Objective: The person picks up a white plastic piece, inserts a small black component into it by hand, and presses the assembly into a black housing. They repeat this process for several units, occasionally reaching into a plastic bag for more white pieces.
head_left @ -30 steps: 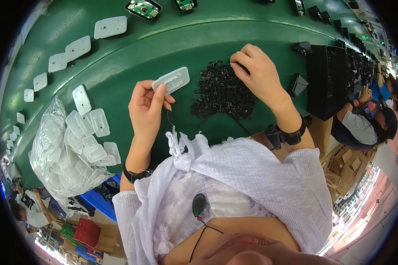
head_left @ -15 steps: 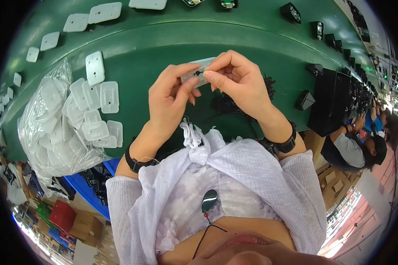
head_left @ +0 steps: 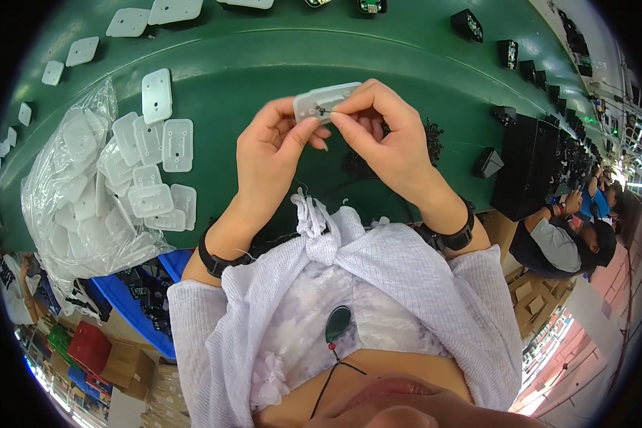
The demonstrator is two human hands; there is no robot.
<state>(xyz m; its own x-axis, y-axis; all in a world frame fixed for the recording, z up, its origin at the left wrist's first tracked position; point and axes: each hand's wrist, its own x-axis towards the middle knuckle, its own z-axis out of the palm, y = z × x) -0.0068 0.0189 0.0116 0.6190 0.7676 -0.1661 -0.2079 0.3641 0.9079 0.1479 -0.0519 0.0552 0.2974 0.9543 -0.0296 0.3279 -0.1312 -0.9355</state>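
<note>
Between my hands, above the green bench, is a translucent white plastic plate with rounded corners and small holes. My left hand pinches its left end between thumb and fingers. With thumb and forefinger, my right hand grips a small black part against the plate's face; its exact kind is too small to make out. Partly hidden behind my right hand lies a pile of small black parts. Loose plates like the held one, such as a single white plate, lie to my left.
A clear plastic bag of white plates sits at the left, above a blue bin of black parts. Black housings and a black box stand at the right. Plates and circuit boards line the far strip. A co-worker is at right.
My left hand's fingers have drawn back, baring more of the plate, which has tilted up slightly. My right hand still pinches the black part. Plates along the far strip appear shifted slightly.
</note>
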